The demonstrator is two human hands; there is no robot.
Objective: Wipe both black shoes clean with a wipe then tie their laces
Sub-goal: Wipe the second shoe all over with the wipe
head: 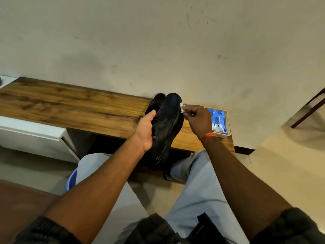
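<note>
We held the creased black leather shoe (167, 124) in our left hand (146, 132), fingers curled round its collar above the wooden bench's near edge (70, 110), toe pointing away, while our right hand (197, 120) pinched the small white wipe (182, 107) against its right flank near the toe.

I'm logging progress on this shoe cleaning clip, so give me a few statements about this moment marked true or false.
1. The left hand holds the black shoe that is being wiped. True.
2. The right hand is empty. False: it pinches a white wipe against the shoe's edge near the toe.
3. The second shoe lies on the floor. False: it sits on the wooden bench, behind the held shoe.
4. A blue wipe packet lies in a small tray on the bench. True.
5. An orange band is on the right wrist. True.
</note>
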